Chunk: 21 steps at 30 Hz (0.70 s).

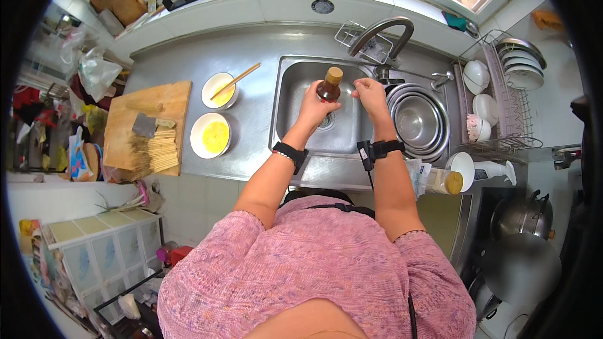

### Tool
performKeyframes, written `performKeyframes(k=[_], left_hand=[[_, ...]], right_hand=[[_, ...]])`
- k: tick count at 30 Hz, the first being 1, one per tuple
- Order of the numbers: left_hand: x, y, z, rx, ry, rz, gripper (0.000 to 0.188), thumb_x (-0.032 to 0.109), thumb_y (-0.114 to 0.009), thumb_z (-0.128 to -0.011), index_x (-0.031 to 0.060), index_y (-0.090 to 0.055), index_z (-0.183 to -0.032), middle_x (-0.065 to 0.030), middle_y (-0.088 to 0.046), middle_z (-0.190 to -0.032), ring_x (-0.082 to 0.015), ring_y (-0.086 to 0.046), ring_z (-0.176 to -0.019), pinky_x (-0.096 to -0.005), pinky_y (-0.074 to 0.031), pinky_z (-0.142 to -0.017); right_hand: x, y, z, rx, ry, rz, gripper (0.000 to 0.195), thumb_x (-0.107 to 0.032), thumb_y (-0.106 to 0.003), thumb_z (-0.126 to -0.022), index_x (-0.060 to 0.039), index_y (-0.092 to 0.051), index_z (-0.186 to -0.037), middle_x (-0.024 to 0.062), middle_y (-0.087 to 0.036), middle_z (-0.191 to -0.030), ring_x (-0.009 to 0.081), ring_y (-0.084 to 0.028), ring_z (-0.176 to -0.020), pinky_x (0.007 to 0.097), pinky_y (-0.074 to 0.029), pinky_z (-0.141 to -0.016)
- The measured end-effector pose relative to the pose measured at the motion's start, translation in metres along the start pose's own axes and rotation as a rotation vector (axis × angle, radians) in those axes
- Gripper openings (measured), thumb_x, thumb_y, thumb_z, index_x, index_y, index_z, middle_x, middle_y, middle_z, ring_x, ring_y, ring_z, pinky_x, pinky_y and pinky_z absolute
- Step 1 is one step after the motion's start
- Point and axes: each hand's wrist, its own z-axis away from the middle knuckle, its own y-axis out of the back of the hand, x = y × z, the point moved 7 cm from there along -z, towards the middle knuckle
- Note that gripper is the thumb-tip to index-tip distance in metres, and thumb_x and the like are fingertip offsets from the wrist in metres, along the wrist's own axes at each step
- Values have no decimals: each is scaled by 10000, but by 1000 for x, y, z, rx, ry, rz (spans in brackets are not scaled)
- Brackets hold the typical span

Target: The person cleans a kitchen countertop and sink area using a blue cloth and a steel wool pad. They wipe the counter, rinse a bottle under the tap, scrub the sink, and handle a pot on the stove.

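Note:
My left hand (313,109) is wrapped around a dark brown glass sauce bottle (329,90) with a gold cap (334,74). It holds the bottle above the stainless steel sink (297,125), cap upward. Just to the right, apart from the bottle, is my right hand (372,96), its fingers curled in and nothing visible between them. Left of the sink stand two white bowls of yellow beaten egg: the farther bowl (206,88) has chopsticks (242,75) resting across it, and the nearer bowl (194,139) has none.
A wooden cutting board (115,125) on the left carries a cleaver (144,125) and a cut bundle of thin stalks (162,153). The curved faucet (407,33) rises behind the sink. Nested steel basins (444,125) sit right of it, beside a wire dish rack (513,108).

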Motion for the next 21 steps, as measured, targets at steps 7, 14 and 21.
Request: performKeyframes(k=[7, 14, 21], left_hand=[[-8, 5, -15, 90, -65, -211, 654, 144, -854, -543, 93, -553, -1121, -122, -570, -1061, -301, -576, -1000, -389, -480, -857], [-15, -2, -37, 131, 12, -362, 601, 89, -837, -581, 75, -554, -1111, -87, -662, -983, -221, -644, -901, -338, -500, -809], [-17, -16, -53, 154, 11, -386, 587, 89, -831, -591, 81, -558, -1110, -81, -667, -953, -217, -650, -853, -338, -506, -791]], right_hand=[[7, 83, -25, 588, 259, 908, 378, -292, -654, -821, 21, -638, -1033, 244, -583, -1136, 381, -565, -1053, 451, -455, -911], [56, 110, -56, 320, 137, 865, 288, -218, -543, -904, 48, -650, -924, 260, -591, -1085, 416, -550, -1004, 472, -437, -905], [44, 118, -56, 356, 210, 881, 251, -202, -564, -893, 29, -658, -868, 209, -619, -972, 394, -601, -883, 466, -487, -799]])
